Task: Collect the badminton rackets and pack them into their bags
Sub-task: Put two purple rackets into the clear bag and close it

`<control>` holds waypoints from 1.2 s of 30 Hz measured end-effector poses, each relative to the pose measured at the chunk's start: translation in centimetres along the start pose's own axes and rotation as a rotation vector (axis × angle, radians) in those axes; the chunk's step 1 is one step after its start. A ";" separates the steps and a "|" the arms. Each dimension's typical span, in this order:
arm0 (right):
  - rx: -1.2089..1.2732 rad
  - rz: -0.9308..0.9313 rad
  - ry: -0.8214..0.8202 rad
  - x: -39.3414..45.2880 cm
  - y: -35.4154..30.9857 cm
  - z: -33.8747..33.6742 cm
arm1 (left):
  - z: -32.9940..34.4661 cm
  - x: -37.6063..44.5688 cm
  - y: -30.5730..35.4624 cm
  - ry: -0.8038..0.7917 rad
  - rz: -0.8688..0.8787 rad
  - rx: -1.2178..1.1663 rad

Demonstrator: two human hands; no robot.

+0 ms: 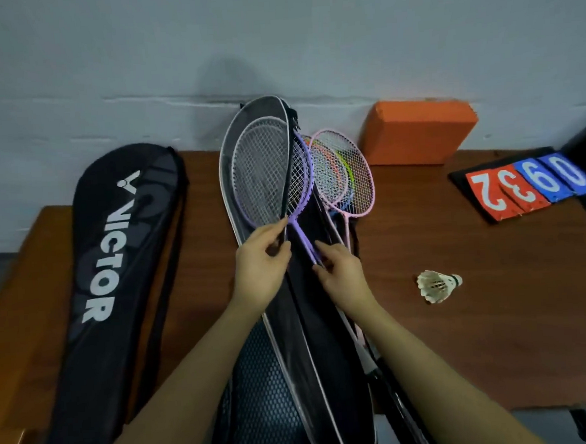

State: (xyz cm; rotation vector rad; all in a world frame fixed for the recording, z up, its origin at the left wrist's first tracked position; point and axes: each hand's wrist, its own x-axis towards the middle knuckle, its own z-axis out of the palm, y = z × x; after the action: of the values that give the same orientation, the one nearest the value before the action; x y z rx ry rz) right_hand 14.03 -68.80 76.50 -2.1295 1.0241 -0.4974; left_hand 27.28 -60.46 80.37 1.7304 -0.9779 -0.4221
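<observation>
Purple racket [275, 175] head lies just beyond both hands, inside the open bag [291, 325]. Left hand [262, 271] pinches the bag's flap edge; right hand [342, 273] grips the racket shaft.

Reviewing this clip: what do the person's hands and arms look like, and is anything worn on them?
Both arms enter bare from the bottom edge, with no sleeves visible up to the frame edge. The left hand and right hand wear no gloves, and no rings, watch or wristbands show. Nails look short and unpainted, though the frame is slightly soft.
</observation>
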 end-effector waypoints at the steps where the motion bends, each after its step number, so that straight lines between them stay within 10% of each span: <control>1: -0.049 -0.008 -0.001 0.3 -0.1 0.5 | -0.2 0.1 -0.1 -0.004 0.008 -0.004; 10: -0.642 -0.181 0.165 0.2 2.5 3.2 | 0.7 0.3 -2.0 -0.002 -0.002 -0.078; 24: -0.314 0.065 0.079 -9.6 4.8 -2.0 | 4.1 -4.2 -3.0 -0.436 -0.033 0.297; 36: -0.430 -0.074 -0.325 -21.0 9.6 -6.9 | 7.2 -20.0 -0.6 -0.326 -0.043 0.650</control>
State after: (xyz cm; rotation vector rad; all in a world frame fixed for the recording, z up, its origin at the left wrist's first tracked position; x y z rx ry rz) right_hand -7.93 -59.31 73.30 -2.5248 0.9256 0.0499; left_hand 10.52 -49.34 73.56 2.3129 -1.4232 -0.4531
